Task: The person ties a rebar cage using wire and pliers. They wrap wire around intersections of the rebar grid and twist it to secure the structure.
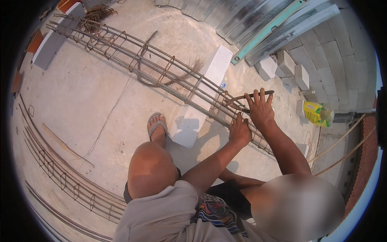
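Observation:
A long rebar cage (173, 93), made of parallel steel bars and square stirrups, runs diagonally across the view. It rests over a pale block (186, 127) near my foot and another block (47, 54) at the far left. My right hand (261, 109) holds steel pincers (239, 98) with dark grips. Their handles are spread and their jaws lie at a stirrup on the upper side of the cage. My left hand (241, 130) is just beside it, fingers curled at the cage's bars; its fingertips are partly hidden. A loose bundle of tie wire (139, 68) loops through the cage.
More rebar and a narrow cage (63, 181) lie at lower left, near a thin wooden strip (67, 145). Corrugated metal sheets (208, 15), a green spirit level (269, 31), loose blocks (285, 62) and a yellow bag (316, 113) lie toward the block wall. A blurred oval covers the lower right.

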`<state>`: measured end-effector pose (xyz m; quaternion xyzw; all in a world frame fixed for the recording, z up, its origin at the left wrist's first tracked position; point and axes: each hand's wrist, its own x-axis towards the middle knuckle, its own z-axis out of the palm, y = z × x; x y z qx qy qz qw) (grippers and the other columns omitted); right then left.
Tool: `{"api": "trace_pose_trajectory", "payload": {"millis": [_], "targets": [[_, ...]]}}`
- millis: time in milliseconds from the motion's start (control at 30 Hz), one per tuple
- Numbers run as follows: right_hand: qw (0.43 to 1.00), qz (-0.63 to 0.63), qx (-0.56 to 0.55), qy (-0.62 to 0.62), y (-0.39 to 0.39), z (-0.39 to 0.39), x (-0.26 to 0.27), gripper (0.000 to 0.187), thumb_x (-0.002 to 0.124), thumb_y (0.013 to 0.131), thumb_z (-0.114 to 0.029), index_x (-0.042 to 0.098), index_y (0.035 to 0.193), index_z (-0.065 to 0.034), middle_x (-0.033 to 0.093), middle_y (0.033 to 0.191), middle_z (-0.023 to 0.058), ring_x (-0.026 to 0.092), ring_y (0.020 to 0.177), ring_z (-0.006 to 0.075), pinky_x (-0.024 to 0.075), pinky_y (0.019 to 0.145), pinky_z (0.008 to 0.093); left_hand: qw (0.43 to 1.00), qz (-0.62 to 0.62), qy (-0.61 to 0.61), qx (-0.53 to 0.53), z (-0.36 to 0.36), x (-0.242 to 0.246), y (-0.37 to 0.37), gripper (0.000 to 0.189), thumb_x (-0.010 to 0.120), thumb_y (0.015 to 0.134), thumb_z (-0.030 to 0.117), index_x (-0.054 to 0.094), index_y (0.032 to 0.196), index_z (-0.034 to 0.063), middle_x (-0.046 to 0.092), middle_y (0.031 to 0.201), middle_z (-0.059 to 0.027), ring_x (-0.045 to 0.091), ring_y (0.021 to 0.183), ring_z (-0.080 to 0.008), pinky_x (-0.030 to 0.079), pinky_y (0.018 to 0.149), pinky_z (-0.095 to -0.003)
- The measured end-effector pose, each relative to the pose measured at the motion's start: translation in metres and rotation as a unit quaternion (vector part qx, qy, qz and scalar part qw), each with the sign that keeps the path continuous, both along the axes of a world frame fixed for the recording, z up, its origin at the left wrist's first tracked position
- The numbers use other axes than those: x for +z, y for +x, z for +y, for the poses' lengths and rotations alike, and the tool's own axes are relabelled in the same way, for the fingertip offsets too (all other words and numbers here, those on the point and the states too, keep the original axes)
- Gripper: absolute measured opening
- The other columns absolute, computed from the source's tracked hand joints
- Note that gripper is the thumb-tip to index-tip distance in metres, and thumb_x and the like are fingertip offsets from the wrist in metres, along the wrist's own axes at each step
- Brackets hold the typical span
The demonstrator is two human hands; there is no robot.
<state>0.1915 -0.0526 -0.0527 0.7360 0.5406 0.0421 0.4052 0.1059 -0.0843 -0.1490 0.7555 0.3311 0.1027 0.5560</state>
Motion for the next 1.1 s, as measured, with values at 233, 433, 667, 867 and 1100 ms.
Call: {"api": "trace_pose_trajectory", "payload": {"millis": [233, 433, 667, 867, 1100], "targets": [[0.996, -0.013, 0.082, -0.020, 0.002, 0.004, 0.003, 0.063, 0.050, 0.093, -0.027, 0.029, 0.152, -0.0234, 0.029, 0.153, 0.0126, 0.015, 0.146, 0.0349, 0.0167, 0.114, 0.0611, 1.000, -0.012, -0.005, 0.004, -0.002, 0.001, -0.004, 0.039, 0.054, 0.084, 0.009, 0.058, 0.119, -0.0059, 0.031, 0.146, -0.0268, 0.043, 0.125, -0.0406, 0.033, 0.108, -0.0502], [0.990, -0.027, 0.141, -0.010, 0.001, 0.002, 0.008, 0.062, 0.049, 0.094, -0.033, 0.027, 0.152, -0.0257, 0.025, 0.156, 0.0097, 0.012, 0.148, 0.0304, 0.0133, 0.116, 0.0598, 1.000, -0.010, 0.001, 0.004, -0.005, -0.002, -0.003, 0.037, 0.055, 0.084, 0.010, 0.060, 0.117, -0.0056, 0.031, 0.147, -0.0259, 0.043, 0.125, -0.0392, 0.034, 0.107, -0.0499], [0.989, -0.005, 0.149, -0.025, 0.009, 0.009, 0.008, 0.059, 0.048, 0.095, -0.035, 0.030, 0.151, -0.0260, 0.025, 0.157, 0.0096, 0.012, 0.148, 0.0287, 0.0125, 0.118, 0.0582, 1.000, -0.001, -0.003, -0.008, -0.008, -0.003, -0.003, 0.038, 0.056, 0.083, 0.010, 0.060, 0.118, -0.0048, 0.030, 0.148, -0.0248, 0.043, 0.125, -0.0386, 0.036, 0.105, -0.0499], [0.997, 0.014, 0.070, -0.023, 0.003, 0.008, 0.007, 0.059, 0.051, 0.094, -0.029, 0.032, 0.150, -0.0208, 0.030, 0.153, 0.0149, 0.015, 0.147, 0.0334, 0.0156, 0.115, 0.0595, 1.000, -0.005, -0.014, -0.006, -0.006, -0.001, -0.002, 0.040, 0.056, 0.083, 0.010, 0.059, 0.120, -0.0048, 0.030, 0.148, -0.0250, 0.044, 0.125, -0.0388, 0.036, 0.105, -0.0498], [0.996, 0.015, 0.088, 0.002, 0.006, 0.002, 0.002, 0.060, 0.052, 0.093, -0.026, 0.033, 0.149, -0.0188, 0.031, 0.150, 0.0178, 0.018, 0.145, 0.0351, 0.0198, 0.113, 0.0591, 1.000, -0.015, -0.011, -0.001, -0.004, -0.003, -0.002, 0.040, 0.057, 0.083, 0.010, 0.058, 0.120, -0.0048, 0.031, 0.147, -0.0250, 0.044, 0.125, -0.0391, 0.037, 0.104, -0.0500]]}}
